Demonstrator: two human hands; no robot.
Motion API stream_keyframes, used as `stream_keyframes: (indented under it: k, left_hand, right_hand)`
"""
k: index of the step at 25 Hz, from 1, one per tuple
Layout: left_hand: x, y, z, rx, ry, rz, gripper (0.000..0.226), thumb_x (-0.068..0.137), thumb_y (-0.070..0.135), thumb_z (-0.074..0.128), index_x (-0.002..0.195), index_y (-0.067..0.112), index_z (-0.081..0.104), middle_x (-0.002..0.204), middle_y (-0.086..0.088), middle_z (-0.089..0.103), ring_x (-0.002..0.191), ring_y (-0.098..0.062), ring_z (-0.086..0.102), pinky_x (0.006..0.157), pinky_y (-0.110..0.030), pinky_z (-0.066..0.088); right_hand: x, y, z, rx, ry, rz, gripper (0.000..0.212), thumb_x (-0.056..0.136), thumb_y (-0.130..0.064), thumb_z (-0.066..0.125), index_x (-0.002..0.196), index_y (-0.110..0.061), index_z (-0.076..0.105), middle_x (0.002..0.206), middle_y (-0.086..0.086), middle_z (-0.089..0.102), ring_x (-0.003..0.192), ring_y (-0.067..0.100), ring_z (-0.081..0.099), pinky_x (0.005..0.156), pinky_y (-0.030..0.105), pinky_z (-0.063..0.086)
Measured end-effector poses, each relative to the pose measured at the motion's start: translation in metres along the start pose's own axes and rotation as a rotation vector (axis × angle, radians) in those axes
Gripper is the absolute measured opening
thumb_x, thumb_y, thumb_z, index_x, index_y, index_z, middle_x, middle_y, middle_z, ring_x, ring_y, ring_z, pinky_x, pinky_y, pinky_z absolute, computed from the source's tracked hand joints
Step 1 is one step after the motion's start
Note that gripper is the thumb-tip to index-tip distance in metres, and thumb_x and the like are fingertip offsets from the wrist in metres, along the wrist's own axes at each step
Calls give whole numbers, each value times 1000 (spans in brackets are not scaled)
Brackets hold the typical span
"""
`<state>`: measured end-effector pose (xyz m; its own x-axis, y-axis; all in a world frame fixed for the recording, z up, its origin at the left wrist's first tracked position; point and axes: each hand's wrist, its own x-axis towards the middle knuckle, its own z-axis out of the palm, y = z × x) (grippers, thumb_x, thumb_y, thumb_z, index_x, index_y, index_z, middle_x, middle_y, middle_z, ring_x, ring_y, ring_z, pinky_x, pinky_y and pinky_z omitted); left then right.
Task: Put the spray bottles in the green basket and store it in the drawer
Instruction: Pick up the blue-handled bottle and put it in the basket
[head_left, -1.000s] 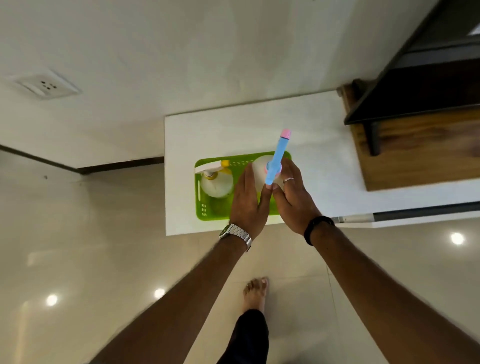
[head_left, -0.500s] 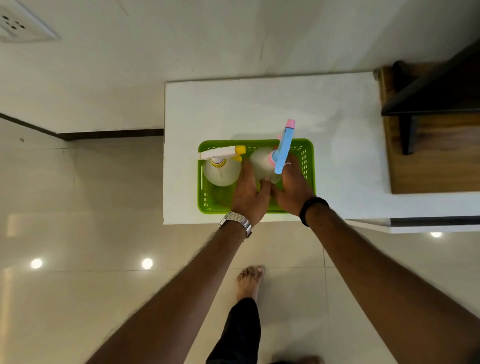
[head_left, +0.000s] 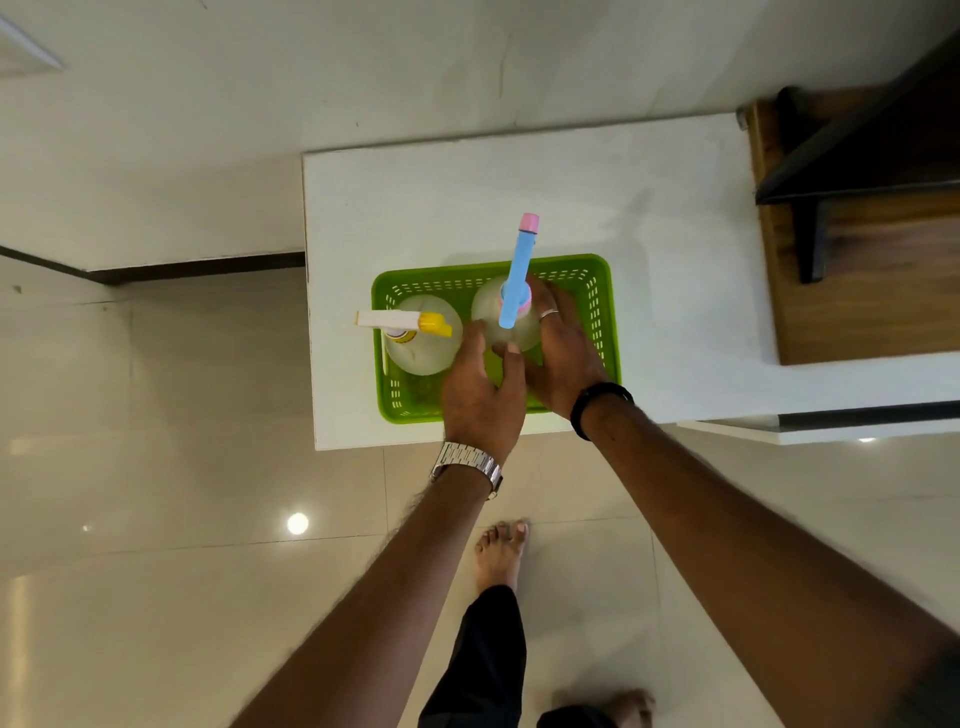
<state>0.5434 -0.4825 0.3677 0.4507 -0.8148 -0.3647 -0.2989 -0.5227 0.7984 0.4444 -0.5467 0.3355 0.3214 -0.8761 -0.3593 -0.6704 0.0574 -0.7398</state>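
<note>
Standing upright inside the green basket (head_left: 597, 322) are two translucent spray bottles, seen from above. The basket is set on a white cabinet top (head_left: 649, 218), near its front edge. The bottle with the white and yellow trigger head (head_left: 402, 320) occupies the left part of the basket, its nozzle projecting past the left rim. The bottle with the blue and pink trigger head (head_left: 517, 275) occupies the middle, just beside the first, its pink-tipped nozzle reaching over the far rim.

The blue-headed bottle is gripped by both hands. The left hand (head_left: 483, 400) is wrapped against the bottle's near-left side, with the thumb pressed on its front. The right hand (head_left: 558, 353) is curled around the bottle's right side, a ring being visible on one finger. A metal watch (head_left: 467, 465) is worn on the left wrist and a black band (head_left: 597, 405) on the right.

A dark wooden unit (head_left: 872, 270) adjoins the cabinet top on the right. Glossy floor tiles (head_left: 182, 467) and a bare foot (head_left: 501, 551) are seen below. No drawer can be made out.
</note>
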Motion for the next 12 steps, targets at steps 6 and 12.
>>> stream_keyframes:
  k: [6,12]
  left_hand:
    - [0,-23,-18,278,95,216,20,95,27,57,102,13,70,97,-4,76,91,-23,71,78,-39,56]
    - [18,-30,-33,400,22,271,19,95,24,56,96,10,70,91,-5,75,86,-25,70,75,-42,55]
  right_hand:
    - [-2,-2,-2,-24,5,-15,88,88,-38,74,159,-25,24,157,6,31,136,29,49,105,42,49]
    - [-2,-7,3,-32,21,7,87,90,-36,72,160,-24,22,158,7,30,134,33,51,102,44,50]
